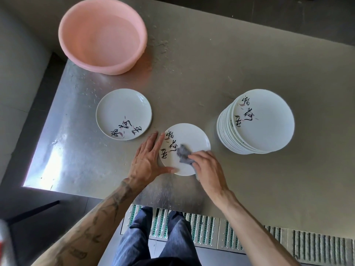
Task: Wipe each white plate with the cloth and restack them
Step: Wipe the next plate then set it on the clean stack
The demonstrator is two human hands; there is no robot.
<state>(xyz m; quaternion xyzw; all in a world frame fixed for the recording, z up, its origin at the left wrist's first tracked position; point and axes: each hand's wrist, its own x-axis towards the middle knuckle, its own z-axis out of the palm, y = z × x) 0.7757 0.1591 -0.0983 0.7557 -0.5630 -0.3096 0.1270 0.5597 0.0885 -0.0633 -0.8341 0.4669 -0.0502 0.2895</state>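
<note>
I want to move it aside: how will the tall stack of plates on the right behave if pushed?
The stack of plates is probably heavy: many plates are piled. A push near its top may slide upper plates off. Pushed low, it likely slides on the smooth metal table.

Looks like glazed white ceramic, the wiped plate (190, 135): glossy, smooth, printed with black brush lettering. Same glossy ceramic in the single plate (119, 108) to its left and the stack (269, 120) to its right. Lying on it, a grey cloth (183, 154), soft, matt, crumpled. Beneath it, a sheet-metal table (230, 73), satin, scuffed and streaked, glaring bright to its near left. Beyond it to the left, a pink plastic basin (65, 45), smooth, with a dull sheen. Nearer than it, a ribbed metal floor grating (201, 231) and matt dark blue cloth trousers (153, 242)
</note>
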